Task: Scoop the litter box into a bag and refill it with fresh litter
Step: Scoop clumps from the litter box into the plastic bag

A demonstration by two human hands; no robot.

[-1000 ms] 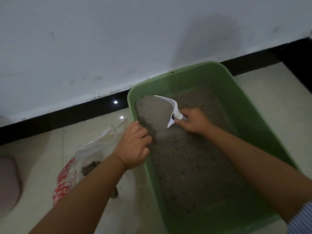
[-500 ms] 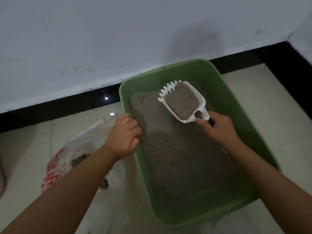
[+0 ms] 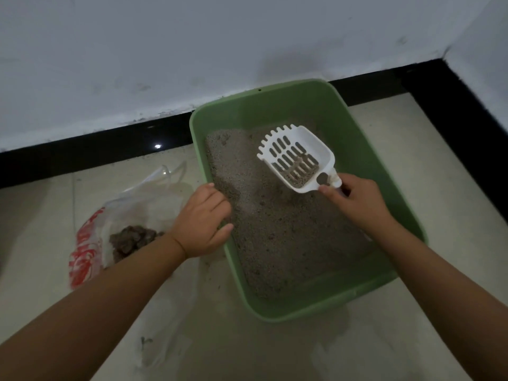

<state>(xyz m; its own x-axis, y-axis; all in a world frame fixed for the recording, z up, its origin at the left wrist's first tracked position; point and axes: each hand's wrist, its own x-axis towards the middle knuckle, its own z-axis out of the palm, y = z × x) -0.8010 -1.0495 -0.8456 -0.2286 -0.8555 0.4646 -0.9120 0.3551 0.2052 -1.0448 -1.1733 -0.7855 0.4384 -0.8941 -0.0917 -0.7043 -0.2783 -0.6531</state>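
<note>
Open floor (image 3: 428,149) lies right of the litter box (image 3: 341,301); the wall (image 3: 192,50) blocks behind, the plastic bag (image 3: 90,243) crowds its left.

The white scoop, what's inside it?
Inside the white scoop only a small grey clump of litter is left, near the handle end; the other slots look bare. The right hand grips the handle, covering most of it.

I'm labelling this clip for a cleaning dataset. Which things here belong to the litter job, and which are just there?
Job: litter box, litter, scoop, plastic bag, left hand, right hand.
Just there: wall, black skirting, floor tiles.
</note>
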